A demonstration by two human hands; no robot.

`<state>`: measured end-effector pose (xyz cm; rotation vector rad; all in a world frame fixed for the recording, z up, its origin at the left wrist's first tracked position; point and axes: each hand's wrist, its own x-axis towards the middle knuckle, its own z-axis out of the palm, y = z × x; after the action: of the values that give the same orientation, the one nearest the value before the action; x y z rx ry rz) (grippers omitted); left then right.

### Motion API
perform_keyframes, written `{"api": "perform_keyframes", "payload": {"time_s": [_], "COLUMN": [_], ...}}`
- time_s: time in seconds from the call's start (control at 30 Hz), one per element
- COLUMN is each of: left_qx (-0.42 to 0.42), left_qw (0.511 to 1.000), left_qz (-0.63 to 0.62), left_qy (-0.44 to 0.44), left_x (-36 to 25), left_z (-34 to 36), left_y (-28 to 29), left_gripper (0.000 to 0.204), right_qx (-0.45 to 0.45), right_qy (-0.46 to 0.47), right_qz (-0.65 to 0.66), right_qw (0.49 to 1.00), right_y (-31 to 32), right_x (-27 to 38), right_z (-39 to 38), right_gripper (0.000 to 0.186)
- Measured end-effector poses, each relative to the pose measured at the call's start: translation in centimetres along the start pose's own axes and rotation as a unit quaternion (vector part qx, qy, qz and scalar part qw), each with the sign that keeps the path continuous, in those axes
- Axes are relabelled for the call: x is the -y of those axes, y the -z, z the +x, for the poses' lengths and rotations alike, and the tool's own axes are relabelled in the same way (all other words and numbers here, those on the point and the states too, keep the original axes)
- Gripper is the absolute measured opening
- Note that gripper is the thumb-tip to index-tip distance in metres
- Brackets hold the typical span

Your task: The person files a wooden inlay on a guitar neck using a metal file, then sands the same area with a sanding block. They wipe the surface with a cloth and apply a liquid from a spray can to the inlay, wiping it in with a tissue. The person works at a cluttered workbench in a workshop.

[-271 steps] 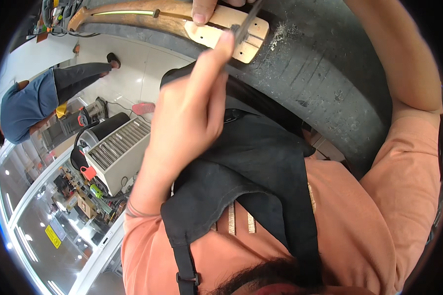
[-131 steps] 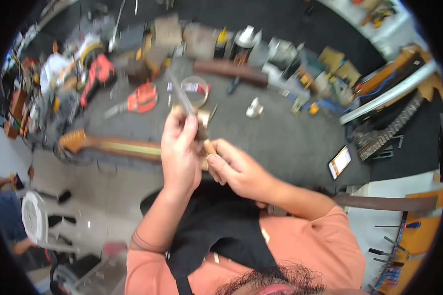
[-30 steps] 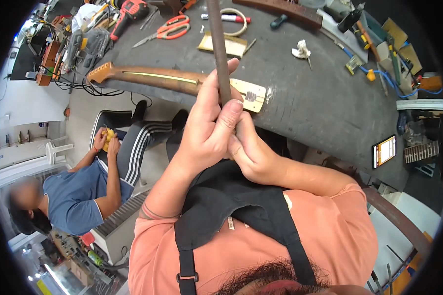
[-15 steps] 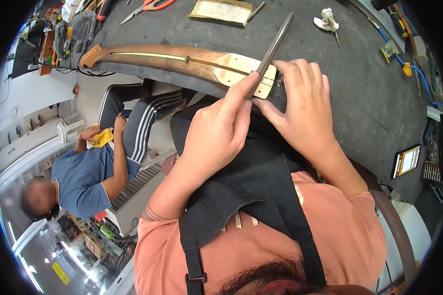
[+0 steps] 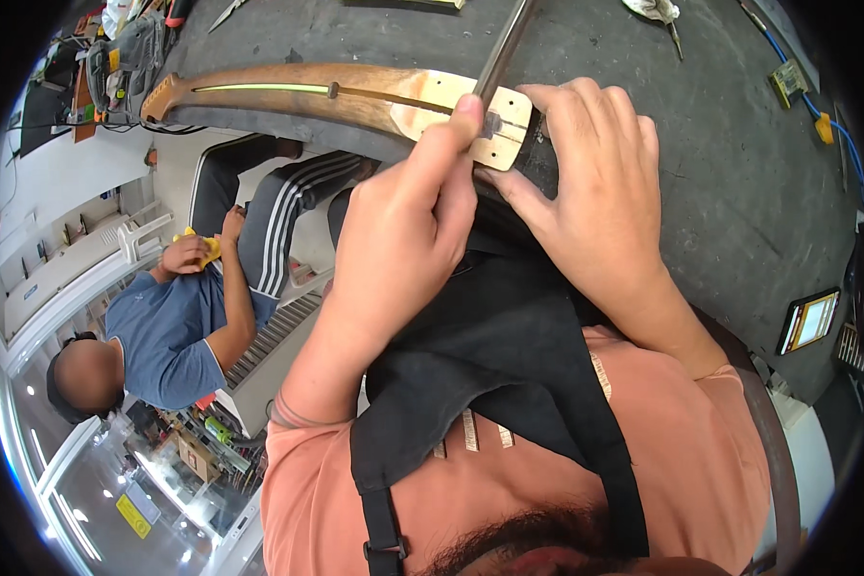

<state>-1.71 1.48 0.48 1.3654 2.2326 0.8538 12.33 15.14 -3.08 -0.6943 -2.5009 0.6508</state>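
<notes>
A wooden guitar neck (image 5: 288,77) lies along the near edge of the dark table, its headstock to the left and its pale heel (image 5: 444,88) to the right. A dark slot runs down its middle, with a metal rod in the left part. My left hand (image 5: 403,206) is closed on a long grey metal file (image 5: 502,53), index finger stretched along it, slanting over the heel. My right hand (image 5: 595,158) holds the heel's end between thumb and fingers. The file's far tip is cut off by the picture's upper edge.
A phone (image 5: 808,320) with a lit screen lies at the right. Near the far right run a blue cable (image 5: 847,154) and a yellow piece on it. Crumpled white tissue (image 5: 655,10) sits at the back. At left, a seated person (image 5: 173,331) holds a yellow cloth (image 5: 206,252).
My left hand and the file have slid farther away across the heel. My right hand stays at its end. The whole view has shifted, so the table's far items sit higher or drop out.
</notes>
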Motion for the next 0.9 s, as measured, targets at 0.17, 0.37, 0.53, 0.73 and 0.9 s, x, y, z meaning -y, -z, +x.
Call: {"api": "perform_keyframes", "payload": {"time_s": [0.17, 0.37, 0.53, 0.73, 0.9], "left_qx": [-0.01, 0.001, -0.005, -0.003, -0.018], "left_qw": [0.999, 0.999, 1.0, 0.999, 0.998], "left_qz": [-0.013, -0.032, -0.012, -0.034, -0.057], "left_qy": [-0.031, 0.025, -0.008, 0.023, 0.021], "left_x": [0.3, -0.6, -0.2, -0.8, -0.3], "left_z": [-4.9, -1.4, -4.6, -3.7, -2.5], "left_y": [0.1, 0.4, -0.1, -0.3, -0.6], "left_gripper": [0.055, 0.05, 0.05, 0.045, 0.044], "right_qx": [0.006, -0.009, -0.014, 0.001, -0.018], "right_qy": [-0.012, -0.008, -0.008, -0.018, -0.002], "right_qz": [0.016, 0.012, 0.022, 0.023, 0.024], "right_qw": [1.0, 1.0, 1.0, 1.0, 1.0], "right_y": [0.1, -0.1, 0.0, 0.2, -0.2], "right_x": [-0.1, -0.2, -0.2, -0.3, -0.4], "right_z": [0.0, -0.3, -0.4, -0.5, -0.8], "right_gripper": [0.058, 0.057, 0.057, 0.058, 0.056]}}
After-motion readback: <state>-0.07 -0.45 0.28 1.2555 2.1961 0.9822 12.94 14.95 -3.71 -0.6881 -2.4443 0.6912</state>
